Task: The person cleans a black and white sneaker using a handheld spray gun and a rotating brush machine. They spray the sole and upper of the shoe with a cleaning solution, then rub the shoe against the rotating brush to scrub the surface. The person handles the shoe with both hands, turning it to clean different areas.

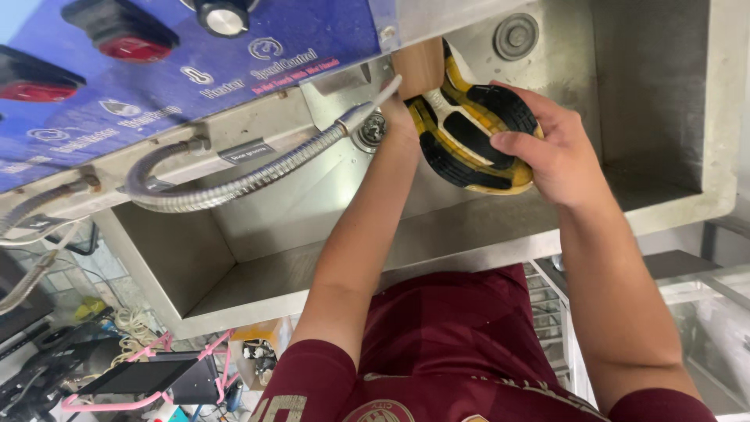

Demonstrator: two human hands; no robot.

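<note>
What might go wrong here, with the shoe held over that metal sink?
The right hand grips the shoe sole-up by one end only; if wet, it may slip into the sink.
The left hand is mostly hidden behind the shoe, near the flexible metal hose; it might snag the hose.
The blue control panel with its switches sits right above the basin, so splashes might reach it.

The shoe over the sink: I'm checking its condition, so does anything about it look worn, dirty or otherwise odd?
The shoe is held sole-up over the steel sink by the right hand; the left hand is at its toe end. The sole's yellow rubber looks dingy and unevenly stained around the black tread. No tear or loose part is visible.
</note>
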